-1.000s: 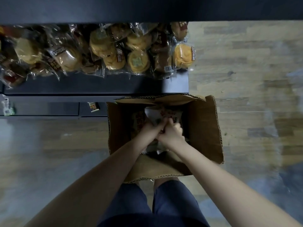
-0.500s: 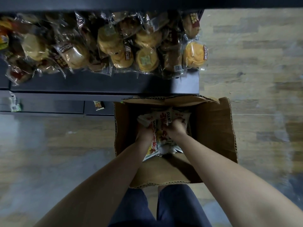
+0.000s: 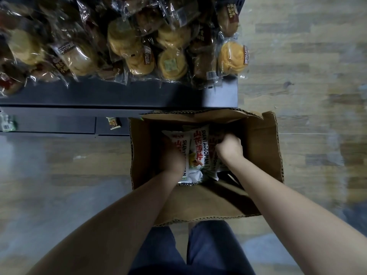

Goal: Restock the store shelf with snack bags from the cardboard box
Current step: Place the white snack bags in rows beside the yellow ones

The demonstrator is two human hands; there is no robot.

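Snack bags (image 3: 195, 155), glossy white crinkled plastic with red lettering, stand bunched inside brown corrugated cardboard box (image 3: 260, 147) on wood-plank floor (image 3: 307, 76). Dark metal shelf (image 3: 119, 94) beyond holds cellophane-wrapped round pastries (image 3: 170, 64). Left hand (image 3: 172, 160) and right hand (image 3: 229, 148) each grip the bags, fingers curled.

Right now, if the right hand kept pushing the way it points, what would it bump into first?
Probably the snack bags its fingers already curl into. The right hand points down into the cardboard box; past the bags, likely the box bottom, though depth is unclear.
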